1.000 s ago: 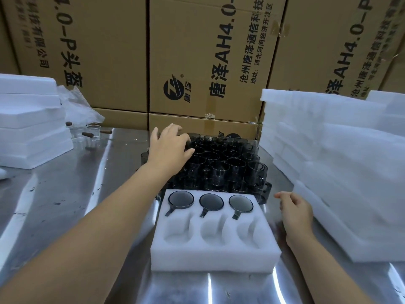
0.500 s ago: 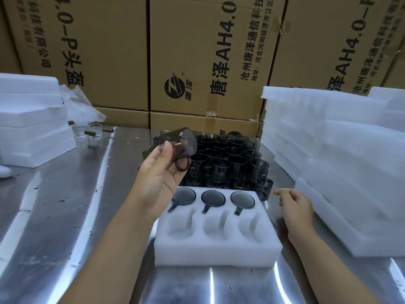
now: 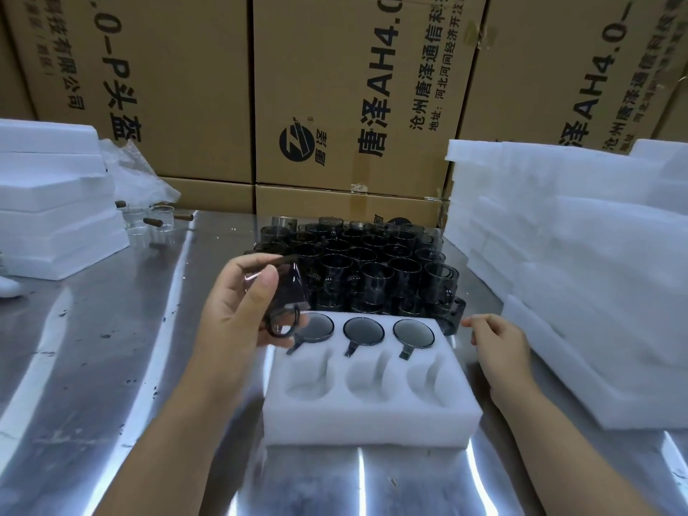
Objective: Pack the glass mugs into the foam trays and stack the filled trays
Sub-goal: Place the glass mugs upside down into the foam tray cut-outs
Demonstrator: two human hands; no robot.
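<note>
A white foam tray [image 3: 368, 415] lies on the steel table in front of me. Its far row holds three dark glass mugs [image 3: 363, 331]; its three near pockets hold nothing. Behind the tray stands a dense cluster of dark glass mugs [image 3: 372, 266]. My left hand [image 3: 242, 307] grips one dark mug [image 3: 286, 292] above the tray's far left corner, the mug tilted with its handle ring pointing down. My right hand [image 3: 499, 344] hovers with loosely curled fingers by the tray's far right corner, holding nothing.
Stacks of white foam trays [image 3: 580, 262] fill the right side, and another stack [image 3: 52, 202] sits at the left. A few clear glass mugs [image 3: 156, 225] and a plastic bag lie by the left stack. Cardboard boxes [image 3: 357, 98] wall off the back.
My left hand lifted a mug out of the cluster and brought it toward me and down to the tray's far left corner, turning it. My right hand stayed by the tray.
</note>
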